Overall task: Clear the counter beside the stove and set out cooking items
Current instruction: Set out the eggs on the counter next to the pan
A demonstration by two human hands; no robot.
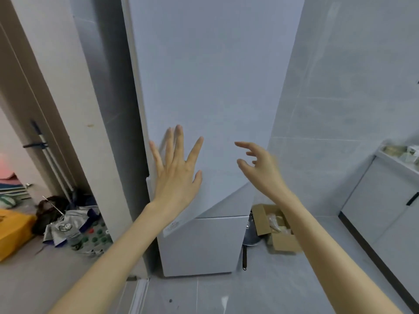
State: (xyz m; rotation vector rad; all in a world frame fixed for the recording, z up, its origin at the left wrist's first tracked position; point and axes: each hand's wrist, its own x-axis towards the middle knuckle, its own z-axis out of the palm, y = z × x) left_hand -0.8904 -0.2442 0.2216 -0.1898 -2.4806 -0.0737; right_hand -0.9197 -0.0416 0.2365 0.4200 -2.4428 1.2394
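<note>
The fridge's upper door [215,87] is the thing under your hands, and it stands straight ahead of you. Its bottom edge slants down across the top of the lower door [199,243], so it looks to be standing ajar, with the free edge on the fridge's left side. Your left hand [176,168] lies flat against the panel near that free edge, fingers straight and spread, gripping nothing. Your right hand [260,164] hangs in the air in front of the fridge's right side with its fingers loosely curled, empty and apparently off the panel, though blur makes contact hard to judge. The door is a stiff, smooth slab, probably heavy enough to swing slowly. No handle is visible, so take it by the left edge rather than the slippery face. On the floor against the fridge's right side leans a dark pan [250,236]. It should be rigid and fairly weighty, so lift it by the long black handle hanging below it. Just right of that sits an open cardboard box [281,241]. Well to the fridge's right, the surface [390,160] carries some blurred clutter. Left of the fridge, through a doorway, are a mop [52,159] and a yellow box [13,232].
</note>
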